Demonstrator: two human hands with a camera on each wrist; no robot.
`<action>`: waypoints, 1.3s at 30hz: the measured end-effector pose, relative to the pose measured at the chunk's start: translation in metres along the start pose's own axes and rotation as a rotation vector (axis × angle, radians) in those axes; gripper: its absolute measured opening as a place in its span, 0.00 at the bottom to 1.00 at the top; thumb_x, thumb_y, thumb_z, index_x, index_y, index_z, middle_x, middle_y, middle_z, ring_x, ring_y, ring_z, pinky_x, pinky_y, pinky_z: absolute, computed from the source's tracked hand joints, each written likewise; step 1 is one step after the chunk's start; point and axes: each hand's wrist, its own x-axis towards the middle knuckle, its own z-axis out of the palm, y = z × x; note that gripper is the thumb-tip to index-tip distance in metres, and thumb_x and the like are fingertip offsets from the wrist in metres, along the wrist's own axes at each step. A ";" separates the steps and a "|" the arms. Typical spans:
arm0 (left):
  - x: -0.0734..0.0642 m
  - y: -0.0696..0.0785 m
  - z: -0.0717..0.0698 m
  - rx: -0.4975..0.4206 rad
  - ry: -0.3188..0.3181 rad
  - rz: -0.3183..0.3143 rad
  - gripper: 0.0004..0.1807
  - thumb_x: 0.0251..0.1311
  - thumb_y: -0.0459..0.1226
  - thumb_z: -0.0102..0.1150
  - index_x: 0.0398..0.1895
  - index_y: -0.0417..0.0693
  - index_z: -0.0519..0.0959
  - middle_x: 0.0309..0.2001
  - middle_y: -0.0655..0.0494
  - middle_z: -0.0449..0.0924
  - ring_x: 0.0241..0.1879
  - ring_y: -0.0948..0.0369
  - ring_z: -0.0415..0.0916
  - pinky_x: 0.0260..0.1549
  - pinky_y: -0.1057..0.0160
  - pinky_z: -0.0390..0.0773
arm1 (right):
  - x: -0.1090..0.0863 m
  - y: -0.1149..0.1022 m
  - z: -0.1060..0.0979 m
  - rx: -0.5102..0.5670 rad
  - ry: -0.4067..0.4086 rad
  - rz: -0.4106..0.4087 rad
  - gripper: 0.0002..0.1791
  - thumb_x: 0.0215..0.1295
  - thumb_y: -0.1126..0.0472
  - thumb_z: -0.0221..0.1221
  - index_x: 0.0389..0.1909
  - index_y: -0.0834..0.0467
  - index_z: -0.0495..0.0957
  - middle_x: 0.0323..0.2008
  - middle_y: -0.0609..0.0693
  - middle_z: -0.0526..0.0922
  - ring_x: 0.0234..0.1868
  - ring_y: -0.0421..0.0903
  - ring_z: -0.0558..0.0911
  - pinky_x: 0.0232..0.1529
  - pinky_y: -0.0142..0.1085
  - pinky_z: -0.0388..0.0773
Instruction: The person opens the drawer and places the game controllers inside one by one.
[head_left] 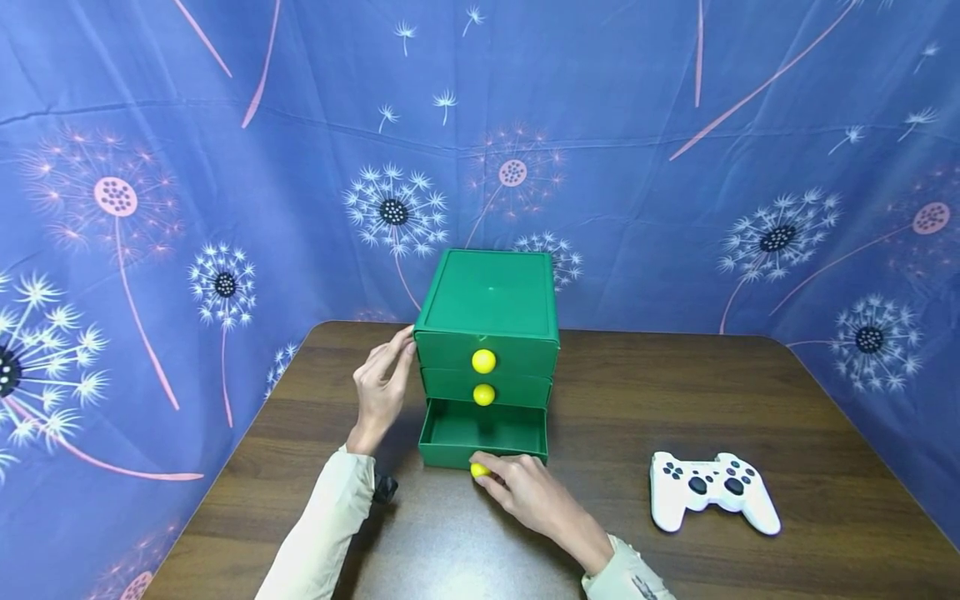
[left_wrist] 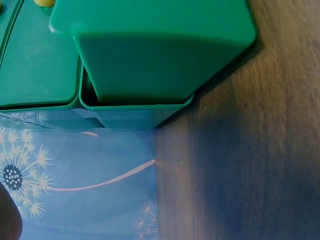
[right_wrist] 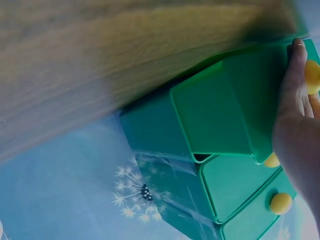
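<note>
Near the middle of the head view, slightly below centre, you have a green drawer cabinet (head_left: 491, 296) on the brown wooden table (head_left: 607, 417). Its bottom drawer (head_left: 446, 456) stands pulled out toward the lower edge of the frame, so you can see into it, while the top drawer (head_left: 442, 354) and middle drawer (head_left: 448, 385) sit closed above. Your right hand (head_left: 528, 492), at lower centre, pinches the bottom yellow knob (head_left: 478, 471) between thumb and fingers. Your left hand (head_left: 382, 390), left of centre, rests its extended fingertips against the cabinet's left side near the upper front corner, gripping nothing. Two more yellow knobs, the upper knob (head_left: 483, 361) and the middle knob (head_left: 483, 395), show on the drawer fronts. In the left wrist view, the pulled-out drawer fills the top centre. At the lower right of the head view lies a white game controller (head_left: 715, 479), well apart from your right hand; a blue dandelion-print cloth (head_left: 637, 208) spans the upper frame.
</note>
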 end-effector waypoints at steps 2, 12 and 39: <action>0.000 0.000 0.000 0.002 -0.002 -0.003 0.23 0.60 0.17 0.64 0.58 0.37 0.84 0.46 0.44 0.89 0.39 0.44 0.87 0.52 0.59 0.81 | -0.003 -0.002 0.001 -0.016 0.003 -0.009 0.11 0.74 0.66 0.63 0.54 0.60 0.84 0.42 0.45 0.88 0.32 0.30 0.77 0.34 0.24 0.80; -0.001 0.002 0.001 -0.021 0.000 -0.009 0.22 0.61 0.17 0.64 0.58 0.36 0.84 0.48 0.44 0.88 0.41 0.44 0.87 0.51 0.60 0.81 | -0.017 -0.009 0.004 0.000 0.006 -0.055 0.09 0.74 0.66 0.62 0.52 0.59 0.83 0.39 0.44 0.86 0.26 0.29 0.69 0.27 0.18 0.70; -0.001 0.003 0.002 -0.018 0.013 -0.007 0.21 0.60 0.15 0.63 0.56 0.32 0.84 0.49 0.44 0.88 0.40 0.43 0.87 0.51 0.62 0.81 | -0.034 -0.027 0.009 0.019 0.022 -0.116 0.08 0.72 0.67 0.64 0.48 0.55 0.81 0.31 0.36 0.78 0.28 0.27 0.70 0.31 0.16 0.69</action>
